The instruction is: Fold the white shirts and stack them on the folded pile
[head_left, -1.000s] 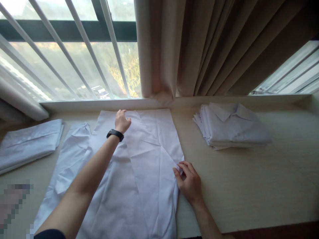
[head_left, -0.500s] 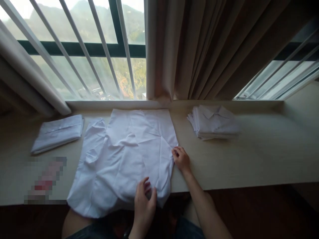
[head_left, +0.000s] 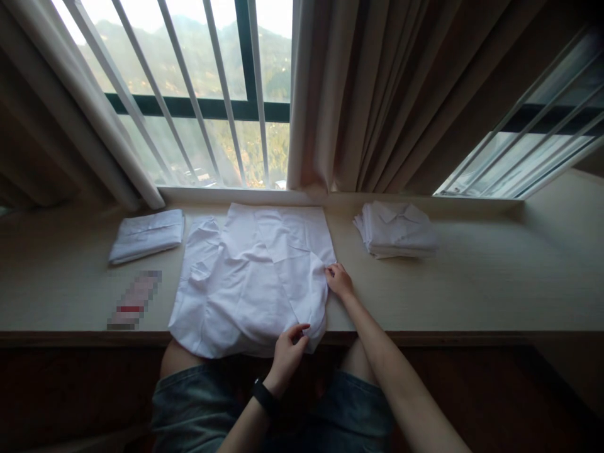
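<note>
A white shirt [head_left: 250,277] lies spread and wrinkled on the wooden tabletop, its near edge hanging over the front toward my lap. At the garment's right edge my right hand [head_left: 340,280] is closed, pinching the fabric between thumb and fingers. My left hand [head_left: 289,353], with a black band on the wrist, is over the lower right corner of the cloth. Its thumb and forefinger are apart, and I see no cloth gripped between them.
A folded white garment [head_left: 147,235] lies left of the shirt, with a blurred-out item [head_left: 134,301] nearer the front edge. On the right is a stack of folded white shirts [head_left: 399,229]. Curtains [head_left: 372,94] and a barred window stand behind the tabletop [head_left: 472,283].
My left hand has moved right and closer to the shirt's lower right corner. My right hand keeps its pinch on the right edge. The camera view has shifted, showing more of my lap.
</note>
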Demonstrator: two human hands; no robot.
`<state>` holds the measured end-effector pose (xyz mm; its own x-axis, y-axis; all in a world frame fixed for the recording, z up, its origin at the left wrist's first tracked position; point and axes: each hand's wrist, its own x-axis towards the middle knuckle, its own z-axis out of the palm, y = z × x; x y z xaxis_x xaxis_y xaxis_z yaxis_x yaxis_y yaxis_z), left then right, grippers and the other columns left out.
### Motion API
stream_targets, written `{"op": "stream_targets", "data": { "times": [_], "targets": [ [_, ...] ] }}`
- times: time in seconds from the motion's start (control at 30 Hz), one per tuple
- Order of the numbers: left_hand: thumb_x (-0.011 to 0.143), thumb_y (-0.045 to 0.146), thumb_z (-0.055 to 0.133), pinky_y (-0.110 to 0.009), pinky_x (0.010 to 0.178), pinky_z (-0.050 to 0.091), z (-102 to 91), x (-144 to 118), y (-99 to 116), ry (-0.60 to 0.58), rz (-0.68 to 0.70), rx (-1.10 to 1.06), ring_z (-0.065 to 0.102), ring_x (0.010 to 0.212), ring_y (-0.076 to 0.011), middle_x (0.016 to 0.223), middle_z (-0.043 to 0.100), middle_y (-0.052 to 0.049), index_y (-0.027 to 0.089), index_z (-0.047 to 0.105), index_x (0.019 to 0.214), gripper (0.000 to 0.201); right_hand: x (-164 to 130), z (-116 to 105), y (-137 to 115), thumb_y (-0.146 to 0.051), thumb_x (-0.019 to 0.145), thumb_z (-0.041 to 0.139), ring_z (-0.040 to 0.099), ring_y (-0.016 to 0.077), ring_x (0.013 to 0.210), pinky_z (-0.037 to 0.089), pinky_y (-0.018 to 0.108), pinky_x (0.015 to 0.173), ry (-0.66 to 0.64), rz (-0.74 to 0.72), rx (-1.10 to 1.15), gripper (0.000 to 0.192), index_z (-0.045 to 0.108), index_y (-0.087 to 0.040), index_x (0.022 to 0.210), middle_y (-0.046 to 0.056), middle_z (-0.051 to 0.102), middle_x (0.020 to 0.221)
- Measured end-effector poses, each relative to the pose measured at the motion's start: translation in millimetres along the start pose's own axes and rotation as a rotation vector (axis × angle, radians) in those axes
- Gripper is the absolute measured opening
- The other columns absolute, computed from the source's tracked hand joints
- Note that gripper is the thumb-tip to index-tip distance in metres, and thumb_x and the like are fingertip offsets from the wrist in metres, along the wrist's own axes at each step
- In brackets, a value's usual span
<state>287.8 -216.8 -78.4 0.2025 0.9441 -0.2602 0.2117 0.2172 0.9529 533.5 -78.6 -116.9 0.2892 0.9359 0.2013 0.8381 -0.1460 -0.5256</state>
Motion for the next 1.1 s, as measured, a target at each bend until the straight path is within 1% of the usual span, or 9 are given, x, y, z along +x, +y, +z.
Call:
{"op": "stream_targets", "data": {
  "times": [0.1, 0.2, 0.33, 0.5, 0.63, 0.83, 0.9, 1.0, 1.1],
  "targets": [
    [0.075, 0.029, 0.062, -0.039, 0.094, 0.051, -1.3, -4, -4, -0.016, 0.012, 0.033, 0.069, 0.097, -0.0265, 0.102, 0.077, -0.01, 0.016, 0.078, 0.11, 0.04, 11, -5, -8, -0.038, 0.096, 0.051, 0.062, 0.0235, 0.103, 0.04, 0.032, 0.098, 0.001, 0.05, -0.073, 0.032, 0.072, -0.015, 0.088, 0.014, 0.071, 0.105],
    [0.077, 0.03, 0.059, -0.038, 0.093, 0.052, -1.9, -6, -8, -0.068, -0.008, 0.026, 0.068, 0.098, -0.0262, 0.107, 0.077, -0.01, 0.015, 0.078, 0.11, 0.041, 39, -5, -21, -0.04, 0.101, 0.04, 0.061, 0.0261, 0.11, 0.038, 0.035, 0.1, -0.04, 0.125, -0.138, 0.044, 0.074, -0.013, 0.098, 0.018, 0.071, 0.114],
    [0.077, 0.029, 0.059, -0.04, 0.096, 0.051, -0.7, -7, -12, -0.113, -0.024, 0.032, 0.069, 0.101, -0.0273, 0.112, 0.076, -0.011, 0.013, 0.076, 0.113, 0.043, 98, 9, -40, -0.037, 0.096, 0.053, 0.067, 0.0207, 0.1, 0.044, 0.025, 0.085, -0.206, 0.095, -0.09, 0.031, 0.076, -0.019, 0.105, 0.01, 0.075, 0.11],
    [0.078, 0.026, 0.056, -0.04, 0.098, 0.05, -1.7, -5, -17, -0.112, -0.011, 0.042, 0.068, 0.106, -0.0275, 0.114, 0.075, -0.011, 0.016, 0.077, 0.112, 0.041, 154, 38, -60, -0.033, 0.084, 0.07, 0.07, 0.0174, 0.084, 0.044, 0.02, 0.069, -0.373, 0.059, -0.021, 0.019, 0.079, -0.018, 0.091, 0.006, 0.078, 0.095],
    [0.079, 0.025, 0.055, -0.04, 0.103, 0.048, -4.7, -3, -21, -0.134, -0.002, 0.025, 0.066, 0.113, -0.0269, 0.117, 0.074, -0.009, 0.019, 0.077, 0.112, 0.04, 167, 52, -64, -0.029, 0.081, 0.072, 0.068, 0.0153, 0.081, 0.044, 0.019, 0.069, -0.406, 0.036, 0.038, 0.017, 0.079, -0.017, 0.091, 0.005, 0.078, 0.093],
    [0.08, 0.021, 0.054, -0.038, 0.104, 0.048, -5.8, -8, -18, -0.152, 0.025, 0.026, 0.066, 0.113, -0.0249, 0.119, 0.073, -0.009, 0.02, 0.075, 0.115, 0.04, 170, 55, -56, -0.032, 0.082, 0.07, 0.067, 0.0145, 0.082, 0.046, 0.019, 0.073, -0.387, 0.034, 0.094, 0.022, 0.078, -0.017, 0.097, 0.004, 0.077, 0.097],
    [0.08, 0.02, 0.055, -0.037, 0.101, 0.049, -4.6, -9, -16, -0.153, 0.046, 0.026, 0.066, 0.109, -0.0244, 0.117, 0.073, -0.009, 0.02, 0.075, 0.115, 0.041, 176, 57, -57, -0.034, 0.081, 0.07, 0.067, 0.0155, 0.079, 0.046, 0.02, 0.071, -0.386, 0.055, 0.09, 0.025, 0.078, -0.015, 0.096, 0.005, 0.076, 0.092],
    [0.079, 0.018, 0.055, -0.036, 0.096, 0.052, -3.0, -7, -17, -0.149, 0.071, 0.029, 0.068, 0.103, -0.0238, 0.113, 0.073, -0.009, 0.019, 0.075, 0.116, 0.042, 190, 66, -65, -0.04, 0.079, 0.072, 0.066, 0.0169, 0.073, 0.047, 0.022, 0.069, -0.397, 0.074, 0.074, 0.028, 0.078, -0.014, 0.088, 0.005, 0.075, 0.082],
    [0.078, 0.017, 0.056, -0.034, 0.092, 0.053, -3.7, -4, -23, -0.166, 0.096, 0.03, 0.068, 0.097, -0.023, 0.11, 0.073, -0.01, 0.019, 0.075, 0.116, 0.043, 204, 78, -78, -0.036, 0.076, 0.075, 0.066, 0.017, 0.073, 0.047, 0.022, 0.068, -0.397, 0.061, 0.069, 0.022, 0.078, -0.016, 0.084, 0.004, 0.075, 0.082]
  ]
}}
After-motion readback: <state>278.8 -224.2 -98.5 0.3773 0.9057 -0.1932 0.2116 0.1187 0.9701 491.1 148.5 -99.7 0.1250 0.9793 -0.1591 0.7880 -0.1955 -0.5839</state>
